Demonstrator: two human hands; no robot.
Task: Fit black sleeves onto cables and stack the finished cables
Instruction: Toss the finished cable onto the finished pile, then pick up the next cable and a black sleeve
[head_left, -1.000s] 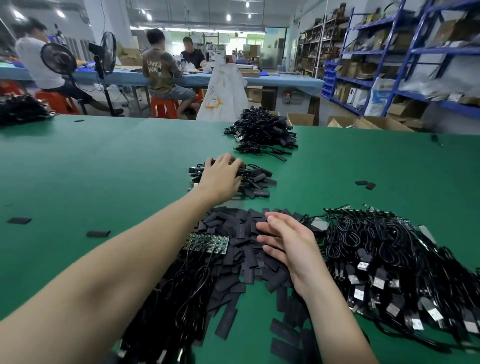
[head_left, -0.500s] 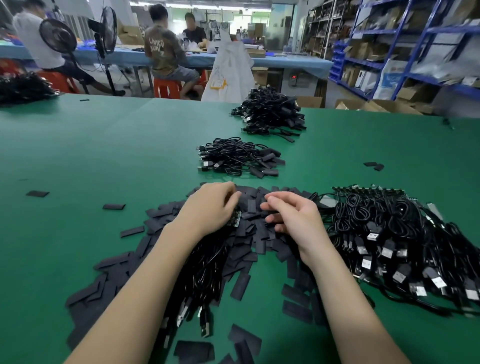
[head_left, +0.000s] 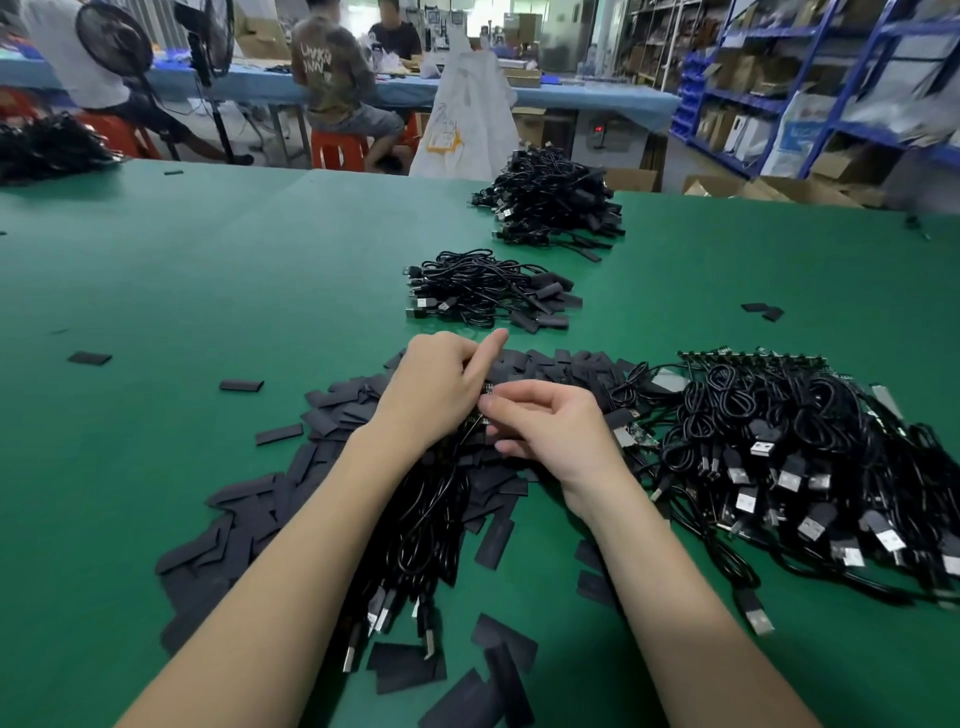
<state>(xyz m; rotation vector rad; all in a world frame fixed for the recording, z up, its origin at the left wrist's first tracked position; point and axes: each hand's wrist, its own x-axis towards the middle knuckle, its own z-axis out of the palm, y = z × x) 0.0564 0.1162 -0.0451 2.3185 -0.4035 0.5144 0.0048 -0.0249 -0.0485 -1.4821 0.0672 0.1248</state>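
Two bare forearms reach forward over the green worktop (head_left: 208, 291), and your hands meet above the spread of black sleeves (head_left: 332, 410). Your left hand (head_left: 434, 389) curls around the top end of a bundle of cables (head_left: 426, 525) that trails back toward you, index finger sticking out forward. Your right hand (head_left: 558, 431) pinches a small piece at that same end, fingers bent inward; what it holds is too hidden to name. Finished cables (head_left: 488, 291) lie stacked just beyond, and unsleeved cables (head_left: 810, 452) sit beside your right wrist.
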